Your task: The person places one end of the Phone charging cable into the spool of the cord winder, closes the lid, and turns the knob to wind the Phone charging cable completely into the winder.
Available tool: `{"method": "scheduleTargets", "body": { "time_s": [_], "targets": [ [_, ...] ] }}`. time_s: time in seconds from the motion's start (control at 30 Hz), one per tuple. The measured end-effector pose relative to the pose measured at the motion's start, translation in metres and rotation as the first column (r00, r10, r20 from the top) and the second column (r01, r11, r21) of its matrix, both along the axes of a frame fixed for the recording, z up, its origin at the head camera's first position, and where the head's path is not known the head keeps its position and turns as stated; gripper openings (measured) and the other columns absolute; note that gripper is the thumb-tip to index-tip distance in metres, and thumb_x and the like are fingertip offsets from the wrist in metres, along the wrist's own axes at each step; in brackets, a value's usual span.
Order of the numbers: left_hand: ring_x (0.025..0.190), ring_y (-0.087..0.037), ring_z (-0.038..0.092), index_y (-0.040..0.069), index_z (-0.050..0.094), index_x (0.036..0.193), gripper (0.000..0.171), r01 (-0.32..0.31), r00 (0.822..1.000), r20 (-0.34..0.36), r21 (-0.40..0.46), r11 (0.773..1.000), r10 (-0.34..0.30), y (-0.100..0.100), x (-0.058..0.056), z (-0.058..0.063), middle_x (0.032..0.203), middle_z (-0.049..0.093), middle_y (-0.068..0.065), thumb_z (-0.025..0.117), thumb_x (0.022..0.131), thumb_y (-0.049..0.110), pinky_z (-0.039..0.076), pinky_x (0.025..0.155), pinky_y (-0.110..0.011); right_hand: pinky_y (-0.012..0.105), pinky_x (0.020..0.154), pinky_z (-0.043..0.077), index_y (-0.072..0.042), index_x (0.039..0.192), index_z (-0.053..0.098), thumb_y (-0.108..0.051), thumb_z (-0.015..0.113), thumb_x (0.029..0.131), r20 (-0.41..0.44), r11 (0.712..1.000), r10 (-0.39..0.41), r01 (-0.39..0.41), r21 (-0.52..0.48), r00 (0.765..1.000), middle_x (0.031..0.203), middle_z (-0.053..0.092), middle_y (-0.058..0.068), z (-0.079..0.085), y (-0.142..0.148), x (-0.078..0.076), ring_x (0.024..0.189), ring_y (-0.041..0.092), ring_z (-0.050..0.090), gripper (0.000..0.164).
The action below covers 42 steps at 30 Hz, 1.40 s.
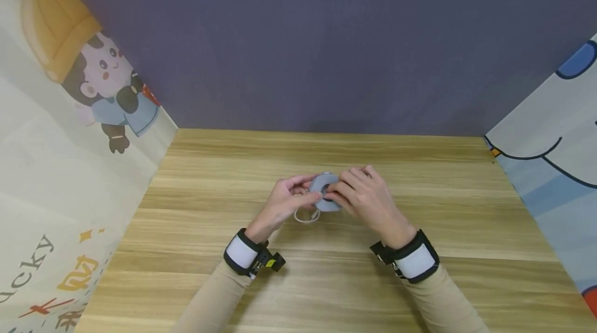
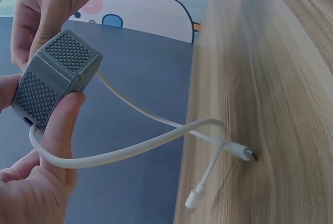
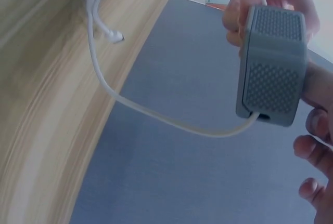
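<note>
A grey, many-sided cable winder (image 1: 318, 184) with a round hole in its face is held up over the table between both hands. My left hand (image 1: 289, 198) grips its left side, thumb on the face and fingers behind. My right hand (image 1: 366, 196) pinches at the middle hole and right side, fingers curled. Bumpy textured panels show on the winder's outer edge (image 2: 39, 96) in the left wrist view. From a slot in that edge a white cable (image 3: 182, 126) loops out. Its two ends, a plug (image 2: 238, 150) and a smaller connector (image 2: 194, 198), hang near the tabletop.
The wood-grain table (image 1: 186, 265) meets a dark blue-grey panel (image 1: 326, 53) at the back. Cartoon-printed walls (image 1: 42, 167) stand on the left and right. Black-and-white wrist straps (image 1: 415, 258) with small cameras sit on both wrists.
</note>
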State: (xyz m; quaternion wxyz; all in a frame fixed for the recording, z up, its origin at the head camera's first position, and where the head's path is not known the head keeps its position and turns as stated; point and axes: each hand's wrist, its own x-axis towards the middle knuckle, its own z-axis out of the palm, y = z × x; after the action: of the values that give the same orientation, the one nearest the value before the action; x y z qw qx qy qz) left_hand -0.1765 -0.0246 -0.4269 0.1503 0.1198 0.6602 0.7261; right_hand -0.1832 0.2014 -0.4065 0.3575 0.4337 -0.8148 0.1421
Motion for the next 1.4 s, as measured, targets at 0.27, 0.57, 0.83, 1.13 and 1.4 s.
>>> {"method": "scheduleTargets", "body": {
  "time_s": [0.27,0.57,0.83,1.13,1.4],
  "targets": [
    [0.089,-0.014,0.068,-0.001,0.057,0.143,0.054,-0.021,1.0,0.001,-0.007,1.0,0.021,0.0,0.0,-0.001,0.109,0.067,-0.009,0.074,0.092,0.006,0.063,0.079,-0.032,0.039,0.068,0.045,-0.008,0.088,0.074,-0.039,0.062,0.103,0.011,0.996,-0.067,0.067,-0.05,0.998,0.084,0.065,0.004,-0.002,-0.004,0.003,0.075,0.023,0.061,0.037],
    [0.089,-0.013,0.064,-0.003,0.055,0.144,0.056,-0.037,0.999,-0.038,-0.026,0.999,0.036,0.003,0.0,-0.001,0.109,0.065,-0.01,0.074,0.092,0.007,0.061,0.075,-0.023,0.039,0.065,0.041,-0.008,0.082,0.067,-0.035,0.074,0.095,0.052,0.985,-0.126,0.132,-0.113,0.991,0.079,0.06,0.005,-0.006,-0.009,0.006,0.071,0.023,0.059,0.03],
    [0.091,-0.014,0.064,0.0,0.052,0.147,0.06,-0.037,0.998,-0.06,-0.057,0.998,0.033,0.004,0.001,-0.001,0.109,0.065,-0.01,0.073,0.093,0.009,0.057,0.077,-0.022,0.041,0.066,0.041,-0.007,0.081,0.067,-0.043,0.058,0.105,0.078,0.972,-0.139,0.151,-0.178,0.987,0.077,0.062,0.006,-0.007,-0.013,0.008,0.07,0.024,0.059,0.044],
    [0.098,-0.015,0.063,-0.002,0.057,0.141,0.054,-0.055,0.996,-0.078,-0.102,0.993,0.047,0.006,0.001,0.0,0.113,0.067,-0.011,0.075,0.092,0.01,0.052,0.09,-0.029,0.041,0.067,0.039,-0.007,0.075,0.065,-0.035,0.067,0.099,0.124,0.947,-0.153,0.181,-0.266,0.98,0.072,0.058,0.004,-0.01,-0.019,0.01,0.067,0.023,0.056,0.037],
    [0.097,-0.016,0.061,-0.002,0.059,0.137,0.053,-0.073,0.994,-0.083,-0.107,0.992,0.065,0.007,0.001,-0.001,0.111,0.066,-0.008,0.076,0.089,0.012,0.05,0.09,-0.031,0.042,0.069,0.036,-0.008,0.075,0.062,-0.03,0.071,0.095,0.172,0.92,-0.147,0.199,-0.337,0.974,0.072,0.059,0.004,-0.011,-0.022,0.013,0.067,0.024,0.056,0.031]
  ]
}}
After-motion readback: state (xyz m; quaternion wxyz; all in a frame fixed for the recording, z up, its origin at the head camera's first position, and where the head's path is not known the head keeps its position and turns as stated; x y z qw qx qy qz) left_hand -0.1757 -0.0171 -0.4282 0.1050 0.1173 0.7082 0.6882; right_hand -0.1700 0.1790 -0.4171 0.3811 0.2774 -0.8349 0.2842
